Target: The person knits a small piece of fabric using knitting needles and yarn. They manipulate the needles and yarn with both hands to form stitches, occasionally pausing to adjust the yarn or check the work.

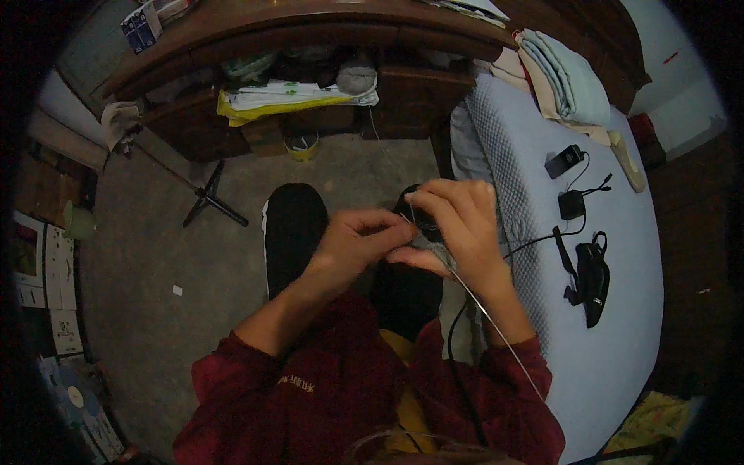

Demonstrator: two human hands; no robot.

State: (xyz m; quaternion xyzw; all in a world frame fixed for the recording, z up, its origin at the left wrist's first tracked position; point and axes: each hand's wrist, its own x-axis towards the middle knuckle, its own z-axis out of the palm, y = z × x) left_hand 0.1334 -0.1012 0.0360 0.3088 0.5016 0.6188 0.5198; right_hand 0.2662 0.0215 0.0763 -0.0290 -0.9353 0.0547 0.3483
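Observation:
Between my hands is a small piece of grey knitting (pixel 431 249) on thin metal knitting needles. My left hand (pixel 372 238) pinches the left edge of the work near a needle tip. My right hand (pixel 465 232) holds the other side, its index finger raised by the yarn and its thumb under the fabric. A long knitting needle (pixel 499 330) runs from the right palm down along the right forearm. A grey ball of yarn (pixel 356 79) rests on the papers in the desk opening, and a thin strand hangs from it toward my hands. Parts of the needles are hidden by the fingers.
A wooden desk (pixel 302 29) stands ahead. On the right is a bed (pixel 622 349) with folded blankets (pixel 567 75), a black adapter (pixel 572 204) with cables and a black pouch (pixel 593 285). A stand's black base (pixel 208 199) and a small yellow bin (pixel 301 148) are on the floor.

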